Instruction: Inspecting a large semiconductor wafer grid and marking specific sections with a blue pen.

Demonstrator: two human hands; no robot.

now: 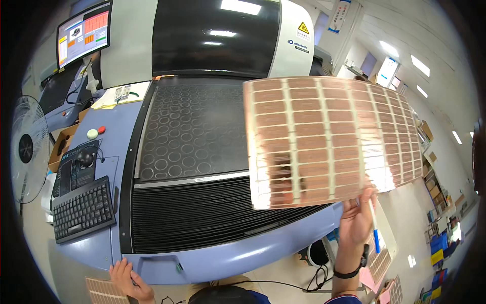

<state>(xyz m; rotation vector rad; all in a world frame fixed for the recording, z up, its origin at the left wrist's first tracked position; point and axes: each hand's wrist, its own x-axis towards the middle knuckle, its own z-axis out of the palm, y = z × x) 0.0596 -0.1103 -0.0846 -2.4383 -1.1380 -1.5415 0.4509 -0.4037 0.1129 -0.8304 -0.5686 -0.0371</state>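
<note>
A large copper-clad circuit board panel (pixel 340 121), marked off by pale lines into a grid of rectangles, is held up at the right over the machine's bed. My right hand (pixel 356 219) grips its lower edge, thumb and fingers closed on it. A white pen with a blue end (pixel 376 238) also sticks out from that hand. My left hand (pixel 130 281) rests at the front left edge of the machine's blue frame, its fingers stretched out and holding nothing. Below it lies another gridded copper panel (pixel 104 291), partly cut off by the picture's rim.
The machine has a black bed with raised circles (pixel 190 121) and a ribbed black bellows (pixel 197 213). A keyboard (pixel 84 210), a mouse (pixel 85 158) and red and pale buttons (pixel 96 133) sit at left, beside a fan (pixel 28 149). More panels (pixel 378 264) lie at lower right.
</note>
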